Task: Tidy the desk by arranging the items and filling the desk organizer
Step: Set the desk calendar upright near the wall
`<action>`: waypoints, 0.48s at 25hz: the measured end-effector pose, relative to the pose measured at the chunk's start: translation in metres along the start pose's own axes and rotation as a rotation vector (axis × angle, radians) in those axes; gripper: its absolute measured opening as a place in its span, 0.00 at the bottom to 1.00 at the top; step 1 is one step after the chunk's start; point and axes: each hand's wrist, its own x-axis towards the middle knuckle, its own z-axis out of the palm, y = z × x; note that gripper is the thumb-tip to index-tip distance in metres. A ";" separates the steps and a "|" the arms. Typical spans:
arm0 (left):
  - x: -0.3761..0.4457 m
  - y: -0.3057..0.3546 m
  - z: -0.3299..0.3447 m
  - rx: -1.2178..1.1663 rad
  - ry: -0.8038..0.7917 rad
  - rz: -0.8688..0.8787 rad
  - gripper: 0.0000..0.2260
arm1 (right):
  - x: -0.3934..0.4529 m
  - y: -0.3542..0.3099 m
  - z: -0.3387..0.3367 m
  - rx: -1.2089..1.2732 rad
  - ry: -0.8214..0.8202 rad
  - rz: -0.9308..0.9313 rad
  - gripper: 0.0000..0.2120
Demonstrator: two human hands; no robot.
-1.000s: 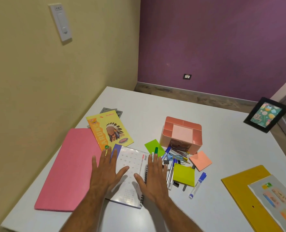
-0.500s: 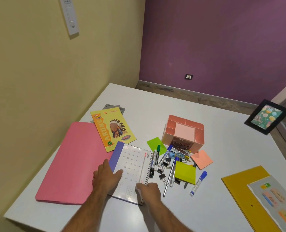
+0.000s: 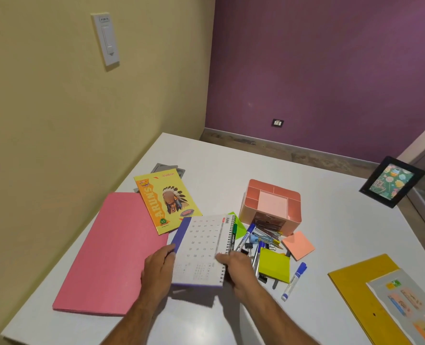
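**Inspector:** Status of calendar?

**Assistant:** Raised just off the desk, left hand gripping its purple edge, right hand pinching the spiral side. Organizer sits beyond, apart.

**Inspector:** Recommendation: keep both grips level, lift clear of the pens, set it upright.

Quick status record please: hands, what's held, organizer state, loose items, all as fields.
left hand: grips calendar's left edge
right hand: grips calendar's spiral edge
calendar: spiral-bound, near edge raised off the desk
organizer: pink, top compartments look empty
loose items: pens and clips, sticky notes, blue marker
left of calendar: pink folder, yellow notebook
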 end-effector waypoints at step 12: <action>0.011 0.065 0.016 0.077 0.285 0.453 0.12 | 0.001 -0.076 -0.020 0.074 0.044 -0.339 0.20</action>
